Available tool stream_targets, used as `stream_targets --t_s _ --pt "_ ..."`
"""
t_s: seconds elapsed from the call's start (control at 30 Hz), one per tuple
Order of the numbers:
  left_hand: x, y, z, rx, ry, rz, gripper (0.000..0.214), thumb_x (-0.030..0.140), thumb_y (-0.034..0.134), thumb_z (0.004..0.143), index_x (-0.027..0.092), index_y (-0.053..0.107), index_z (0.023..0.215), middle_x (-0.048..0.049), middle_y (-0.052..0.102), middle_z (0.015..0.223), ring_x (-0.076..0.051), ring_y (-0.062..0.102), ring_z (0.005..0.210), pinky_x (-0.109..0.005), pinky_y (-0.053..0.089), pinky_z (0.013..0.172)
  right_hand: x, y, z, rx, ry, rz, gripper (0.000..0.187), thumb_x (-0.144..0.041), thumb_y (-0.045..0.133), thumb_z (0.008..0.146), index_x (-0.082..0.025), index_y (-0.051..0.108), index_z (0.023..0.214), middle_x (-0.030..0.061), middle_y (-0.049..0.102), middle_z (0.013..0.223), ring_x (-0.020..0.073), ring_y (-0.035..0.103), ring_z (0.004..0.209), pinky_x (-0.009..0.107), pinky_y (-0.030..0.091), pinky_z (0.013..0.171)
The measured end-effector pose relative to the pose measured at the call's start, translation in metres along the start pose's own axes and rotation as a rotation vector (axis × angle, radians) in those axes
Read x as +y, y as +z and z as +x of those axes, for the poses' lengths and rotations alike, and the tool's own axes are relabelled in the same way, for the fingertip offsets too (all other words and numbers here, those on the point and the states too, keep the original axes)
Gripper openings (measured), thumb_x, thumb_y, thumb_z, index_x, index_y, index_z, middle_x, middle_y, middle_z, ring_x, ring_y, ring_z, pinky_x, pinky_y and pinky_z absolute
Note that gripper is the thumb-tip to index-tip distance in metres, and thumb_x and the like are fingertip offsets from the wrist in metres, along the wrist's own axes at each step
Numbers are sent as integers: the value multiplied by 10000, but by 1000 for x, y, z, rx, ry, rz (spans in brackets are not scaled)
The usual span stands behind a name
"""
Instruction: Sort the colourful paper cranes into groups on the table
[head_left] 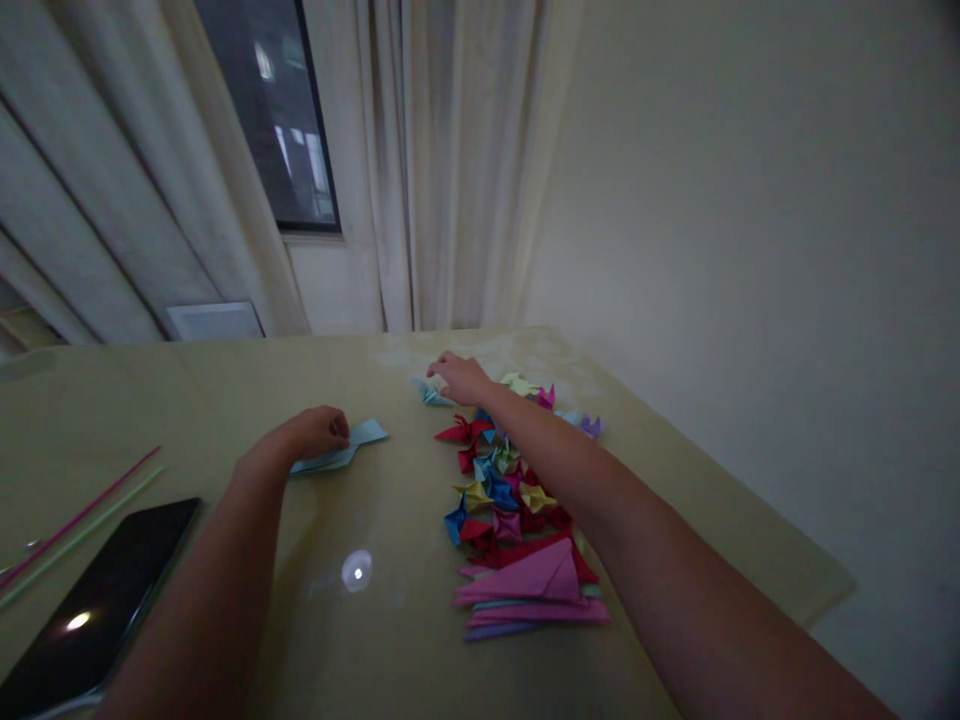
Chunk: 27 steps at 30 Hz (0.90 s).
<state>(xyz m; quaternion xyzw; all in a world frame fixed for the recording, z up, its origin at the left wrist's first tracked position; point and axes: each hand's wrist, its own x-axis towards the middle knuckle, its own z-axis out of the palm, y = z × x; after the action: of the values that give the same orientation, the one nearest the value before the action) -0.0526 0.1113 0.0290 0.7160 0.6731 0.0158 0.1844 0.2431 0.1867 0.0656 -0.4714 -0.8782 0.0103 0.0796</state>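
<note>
My left hand (322, 432) rests on the table's left-middle part, its fingers curled onto a light blue folded paper (367, 433). Part of that paper is hidden under the hand. Farther off, my right hand (461, 378) reaches over the far end of a group of folded paper cranes (499, 487). Its thumb and forefinger are apart, right beside a light blue paper crane (430, 394) at the group's far left corner. The cranes are red, blue, yellow, pink and green; my right forearm covers some of them.
Nearest me lies a stack of pink folded papers (525, 580). On the left are a black phone (105, 590), a magenta stick (90, 512) and a pale green stick (97, 525). A wall (750, 250) borders the table on the right; curtains (465, 170) hang behind it.
</note>
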Motion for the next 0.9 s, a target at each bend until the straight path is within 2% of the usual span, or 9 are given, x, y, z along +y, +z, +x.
stream_targets --t_s 0.1,0.17,0.27,0.37,0.5,0.6,0.7,0.8,0.9 --pt "3 -6 -4 44 -2 11 157 302 684 681 206 696 804 -81 796 901 -254 754 872 -299 542 757 -11 0 5 -38 -9 -52 182 -154 639 950 -208 784 1046 122 714 1225 285 663 1164 391 461 976" --pt "8 -12 -6 82 16 4 196 317 678 710 199 707 865 -93 797 940 -260 755 889 -304 548 765 -7 -7 2 -28 -10 -58 187 -172 612 975 -201 784 1042 124 729 1205 283 663 1156 379 461 958" --pt "28 -18 -7 158 74 -24 296 371 629 810 187 709 1028 -118 789 1083 -260 746 984 -318 548 847 7 -22 -6 -22 -19 -62 187 -189 616 988 -203 767 1097 113 727 1218 271 654 1164 359 460 954" --pt "61 -15 -7 224 193 -96 371 390 534 909 193 671 1192 -114 776 1165 -242 733 1043 -321 538 896 14 -29 -14 -22 -20 -54 251 -225 677 975 -208 719 1222 105 697 1268 252 656 1151 344 468 958" --pt "91 -2 -7 147 315 -161 273 360 609 850 201 721 1040 -79 810 989 -231 757 897 -304 555 789 3 -15 -16 -10 -25 -18 464 -288 697 988 -239 581 1435 101 621 1396 217 657 1156 321 481 974" --pt "84 -6 -9 121 306 -145 232 344 661 794 203 738 961 -72 812 910 -240 757 834 -312 557 750 -10 2 -11 -9 -16 8 446 -262 691 982 -258 603 1419 103 619 1408 230 663 1165 319 497 942" --pt "65 -21 -12 213 287 -137 318 388 603 860 209 728 1091 -94 810 1024 -255 750 937 -343 554 825 -17 10 -8 -7 9 32 225 -194 650 978 -216 745 1182 114 712 1256 260 687 1109 333 501 892" --pt "58 -35 -17 375 302 -138 309 394 552 907 215 720 1093 -101 799 1067 -260 743 951 -364 552 844 -16 -1 -6 17 14 71 180 -158 622 977 -190 784 1047 117 767 1145 269 693 1078 335 488 871" --pt "71 -38 -24 489 381 -199 277 394 583 904 209 694 1077 -109 778 1109 -255 735 929 -375 558 825 -13 -28 -10 29 -24 121 165 -165 645 981 -180 790 1058 93 787 1109 226 694 1033 298 476 849"
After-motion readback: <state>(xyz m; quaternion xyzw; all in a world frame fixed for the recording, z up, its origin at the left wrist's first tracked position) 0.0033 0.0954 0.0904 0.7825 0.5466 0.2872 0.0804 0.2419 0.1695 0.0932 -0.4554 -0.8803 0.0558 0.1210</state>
